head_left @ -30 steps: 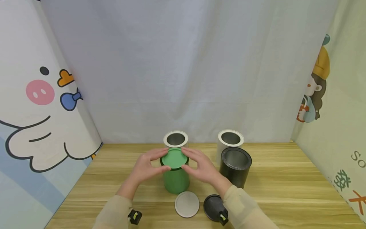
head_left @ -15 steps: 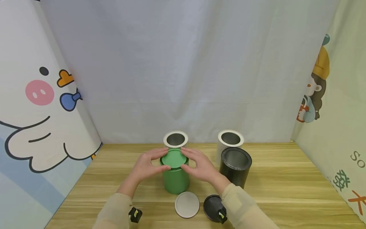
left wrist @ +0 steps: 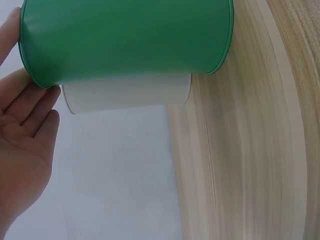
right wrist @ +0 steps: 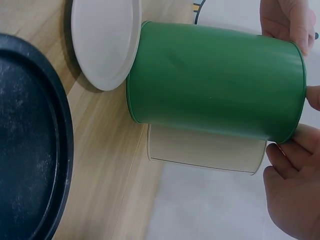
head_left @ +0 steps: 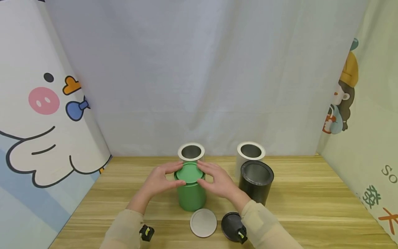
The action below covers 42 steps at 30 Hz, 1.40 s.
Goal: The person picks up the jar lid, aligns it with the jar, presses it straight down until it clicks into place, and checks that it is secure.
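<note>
In the head view a green lid lies over the top of an upright green can. My left hand holds the lid's left edge, fingers at the back and thumb at the front; my right hand holds its right edge the same way. The left wrist view has the can's side with my left fingers by its top rim. Both hands appear at the top rim in the right wrist view, the right hand nearer. Whether the lid is fully seated I cannot tell.
Behind the green can stands an open white can. To the right are another open white can and an open black can. A white lid and a black lid lie in front on the wooden table.
The dark band along the front edge under the green lid, seen a second ago, no longer shows. My hands have hardly moved.
</note>
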Motion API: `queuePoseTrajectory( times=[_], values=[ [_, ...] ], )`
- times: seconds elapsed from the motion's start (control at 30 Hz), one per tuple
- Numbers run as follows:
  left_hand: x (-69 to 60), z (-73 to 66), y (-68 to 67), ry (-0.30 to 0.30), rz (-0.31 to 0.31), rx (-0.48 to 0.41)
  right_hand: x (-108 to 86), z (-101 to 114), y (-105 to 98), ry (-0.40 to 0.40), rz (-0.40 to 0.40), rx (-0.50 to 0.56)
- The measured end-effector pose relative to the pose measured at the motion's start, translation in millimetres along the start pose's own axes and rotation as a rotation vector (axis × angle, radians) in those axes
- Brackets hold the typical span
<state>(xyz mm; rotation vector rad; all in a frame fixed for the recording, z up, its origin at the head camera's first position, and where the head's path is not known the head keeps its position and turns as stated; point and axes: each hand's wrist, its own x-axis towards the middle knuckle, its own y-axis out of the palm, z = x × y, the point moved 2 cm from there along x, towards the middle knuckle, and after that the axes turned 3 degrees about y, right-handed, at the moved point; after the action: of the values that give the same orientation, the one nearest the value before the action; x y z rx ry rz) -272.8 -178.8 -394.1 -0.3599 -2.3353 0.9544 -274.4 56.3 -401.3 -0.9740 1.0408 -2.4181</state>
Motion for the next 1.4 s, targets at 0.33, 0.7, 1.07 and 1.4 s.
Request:
queuePoseTrajectory(
  times=[0.33,0.7,1.07,1.4],
  values=[
    [1.0,-2.3,-1.6,0.004,0.026,0.043,-1.8,-0.1,0.5,-0.048,-0.040,0.009],
    [2.8,-13.6,-9.5,0.204,0.058,0.238,7.5,5.9,-2.3,-0.063,0.008,-0.089],
    [5.0,-19.1,-11.6,0.315,0.120,0.403,12.8,16.2,-7.5,-0.037,0.102,-0.206],
    [5.5,-23.7,-12.7,0.322,0.165,0.420,17.8,19.7,-10.0,-0.013,0.177,-0.270]
  ],
)
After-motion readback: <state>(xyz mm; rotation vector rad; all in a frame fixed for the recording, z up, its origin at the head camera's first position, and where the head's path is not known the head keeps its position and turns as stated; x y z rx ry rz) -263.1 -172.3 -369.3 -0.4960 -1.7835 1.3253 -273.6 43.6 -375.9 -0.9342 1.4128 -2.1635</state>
